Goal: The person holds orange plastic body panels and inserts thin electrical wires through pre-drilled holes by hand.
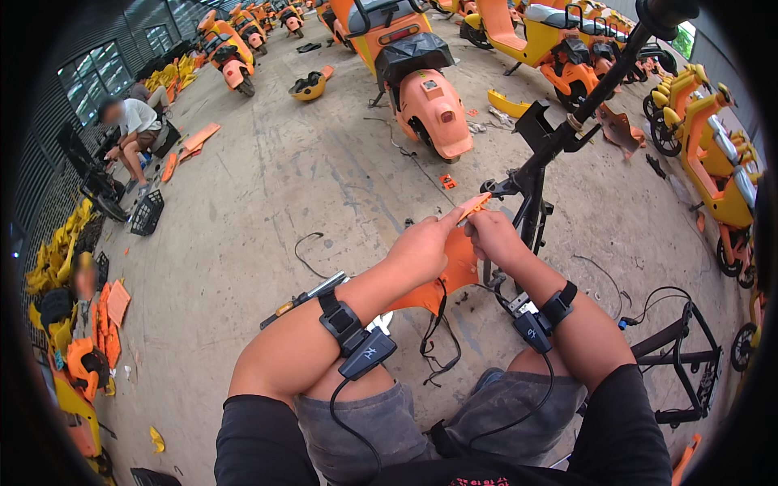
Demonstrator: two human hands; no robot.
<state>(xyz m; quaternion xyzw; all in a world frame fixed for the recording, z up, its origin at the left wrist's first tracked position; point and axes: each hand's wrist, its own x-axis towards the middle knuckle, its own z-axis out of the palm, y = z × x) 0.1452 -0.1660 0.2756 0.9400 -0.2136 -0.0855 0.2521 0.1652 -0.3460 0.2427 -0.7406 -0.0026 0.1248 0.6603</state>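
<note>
A small orange plastic piece (474,207) sits between my two hands in front of the black scooter frame (531,190). My left hand (428,245) grips it from the left, its index finger stretched along the piece and the other fingers mostly hidden. Closed against its lower right side is my right hand (496,236), fingers curled in. Below both hands a larger orange body panel (444,283) hangs near the frame, partly covered by my left forearm. Black cables (442,340) dangle under that panel.
An orange scooter (429,105) stands ahead. Another black metal frame (677,356) lies at my right. A long-handled tool (304,300) is beside my left forearm. Far left, a person (138,130) sits near a black crate (147,213). Orange panels (109,320) are piled at left.
</note>
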